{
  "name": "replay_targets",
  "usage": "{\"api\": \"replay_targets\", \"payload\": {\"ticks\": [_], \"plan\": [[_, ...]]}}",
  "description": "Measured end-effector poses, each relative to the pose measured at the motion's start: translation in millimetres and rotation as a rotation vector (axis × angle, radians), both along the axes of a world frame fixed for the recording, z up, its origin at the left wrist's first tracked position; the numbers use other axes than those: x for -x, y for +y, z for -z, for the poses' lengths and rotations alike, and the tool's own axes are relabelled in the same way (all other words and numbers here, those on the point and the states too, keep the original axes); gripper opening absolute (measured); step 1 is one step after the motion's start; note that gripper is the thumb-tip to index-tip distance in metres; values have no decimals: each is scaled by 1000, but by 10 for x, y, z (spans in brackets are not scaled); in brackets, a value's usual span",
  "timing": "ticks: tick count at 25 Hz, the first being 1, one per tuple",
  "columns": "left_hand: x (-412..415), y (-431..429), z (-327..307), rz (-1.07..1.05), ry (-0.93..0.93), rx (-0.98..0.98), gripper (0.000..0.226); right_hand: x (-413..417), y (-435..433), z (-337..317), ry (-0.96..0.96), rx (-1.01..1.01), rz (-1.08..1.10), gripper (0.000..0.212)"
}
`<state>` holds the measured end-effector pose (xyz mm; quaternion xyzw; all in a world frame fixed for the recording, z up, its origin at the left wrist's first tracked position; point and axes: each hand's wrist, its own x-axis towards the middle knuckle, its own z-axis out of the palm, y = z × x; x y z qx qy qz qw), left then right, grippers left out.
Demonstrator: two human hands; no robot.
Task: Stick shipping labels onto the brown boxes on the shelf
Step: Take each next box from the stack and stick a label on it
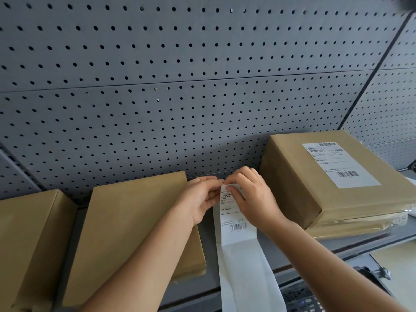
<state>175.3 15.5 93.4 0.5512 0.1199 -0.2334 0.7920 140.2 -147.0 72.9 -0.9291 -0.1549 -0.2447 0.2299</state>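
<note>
plain brown cardboard box [29, 244] at far left, unlabelled | second flat brown box [135, 224] beside it, bare | left hand [200, 200] raised, fingertips pinched on top edge of white printed label strip [236, 224] | right hand [249, 197] pinching same edge, strip hung over grey shelf [206, 233] | labelled brown box [326, 176] at right

1 head view, close, facing forward-down at shelf [238, 242].

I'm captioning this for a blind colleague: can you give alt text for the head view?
Left hand and right hand pinch the top of a label strip above a shelf with three brown boxes; only the right box is labelled.
</note>
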Motion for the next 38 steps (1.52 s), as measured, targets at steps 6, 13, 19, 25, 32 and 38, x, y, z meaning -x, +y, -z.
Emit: {"api": "replay_targets", "payload": {"ticks": [6,13,19,25,32,38], "plan": [[-7,-6,-2,-35,-27,-71,14,-7,12,14,-53,30,-7,13],[-16,-42,-33,-91,-5,-103,10,31,10,-46,-25,21,-50,9],[-42,-64,31,-105,-72,-229,16,174,-40,-130,54,-117,3,9],[42,-133,-14,219,-69,-149,23,233,-105,-208,108,-176,-17,12],[64,-214,18,100,-177,-234,16,319,-138,-265,79,-186,-22,14],[-34,-398,66,-33,-318,-392,21,392,-224,-475,-91,-252,-38,14]]}}
